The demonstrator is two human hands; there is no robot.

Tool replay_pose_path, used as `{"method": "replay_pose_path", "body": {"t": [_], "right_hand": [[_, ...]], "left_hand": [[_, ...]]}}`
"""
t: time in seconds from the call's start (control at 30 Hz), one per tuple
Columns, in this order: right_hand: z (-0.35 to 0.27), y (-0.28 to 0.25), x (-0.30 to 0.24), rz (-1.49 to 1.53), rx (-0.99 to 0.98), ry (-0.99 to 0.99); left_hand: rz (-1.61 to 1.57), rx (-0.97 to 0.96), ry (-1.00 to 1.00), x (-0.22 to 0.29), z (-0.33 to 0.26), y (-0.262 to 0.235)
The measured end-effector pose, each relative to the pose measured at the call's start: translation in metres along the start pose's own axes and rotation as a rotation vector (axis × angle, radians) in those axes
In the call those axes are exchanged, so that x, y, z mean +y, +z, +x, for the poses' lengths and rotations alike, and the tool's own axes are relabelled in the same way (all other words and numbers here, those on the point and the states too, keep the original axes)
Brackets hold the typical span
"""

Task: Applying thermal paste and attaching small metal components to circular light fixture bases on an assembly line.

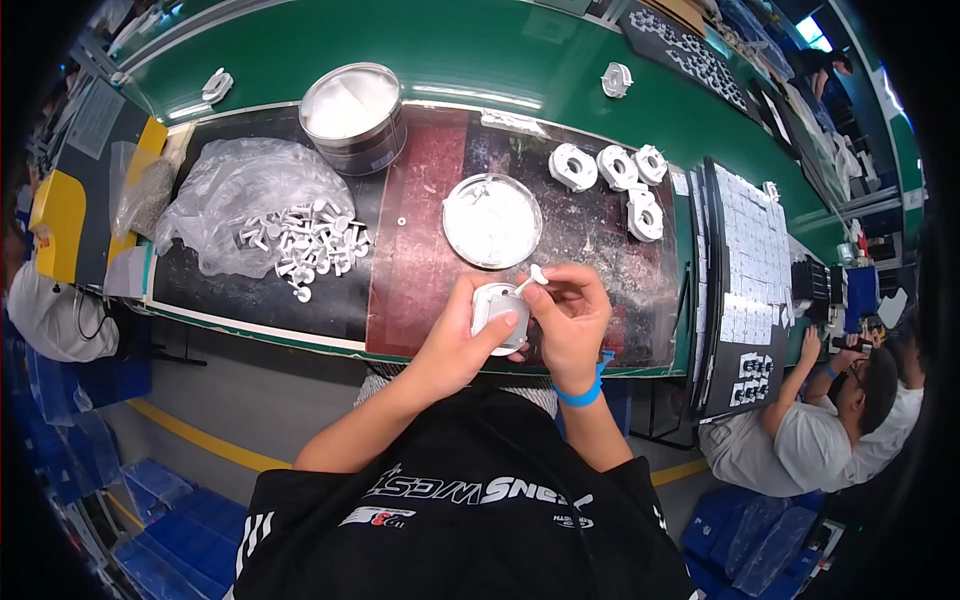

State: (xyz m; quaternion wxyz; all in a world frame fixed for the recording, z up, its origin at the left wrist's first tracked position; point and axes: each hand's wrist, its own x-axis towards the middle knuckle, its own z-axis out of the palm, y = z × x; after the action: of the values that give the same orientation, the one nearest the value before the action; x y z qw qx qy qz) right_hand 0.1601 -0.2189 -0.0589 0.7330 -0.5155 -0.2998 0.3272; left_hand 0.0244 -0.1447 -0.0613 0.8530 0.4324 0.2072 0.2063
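My left hand (448, 345) is closed around a white rounded plastic housing (510, 307), its thumb lying across the face. In my right hand (575, 325), thumb and fingers pinch a small white flat-headed pin (537, 275). The pin is tilted, its stem pointing down to the upper edge of the housing; whether the two touch I cannot tell. Just beyond my hands lies a round shallow dish (492, 222) holding something white and smooth. A heap of similar white pins (310, 245) is spread on the dark mat to the left.
Behind the heap lies a crumpled see-through plastic bag (235, 190), with a large metal can (372, 155) of white paste beyond. Several white ring-shaped parts (573, 167) stand at the back right. Stacked dark trays (740, 260) flank the right edge, where co-workers (820, 430) sit.
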Motion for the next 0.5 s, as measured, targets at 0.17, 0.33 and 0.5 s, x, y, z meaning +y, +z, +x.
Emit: {"method": "replay_pose_path", "body": {"t": [0.17,0.33,0.5], "right_hand": [[-0.005,-0.002,0.003,-0.165,-0.045,-0.208],[0.008,-0.015,-0.002,-0.5,-0.249,-0.44],[0.018,-0.018,-0.019,-0.583,-0.406,-0.414]], "left_hand": [[-0.008,-0.011,0.049,-0.003,-0.001,0.0],[0.083,0.001,0.108,-0.004,-0.002,-0.002],[0.035,-0.008,0.083,0.001,-0.004,0.002]]}}
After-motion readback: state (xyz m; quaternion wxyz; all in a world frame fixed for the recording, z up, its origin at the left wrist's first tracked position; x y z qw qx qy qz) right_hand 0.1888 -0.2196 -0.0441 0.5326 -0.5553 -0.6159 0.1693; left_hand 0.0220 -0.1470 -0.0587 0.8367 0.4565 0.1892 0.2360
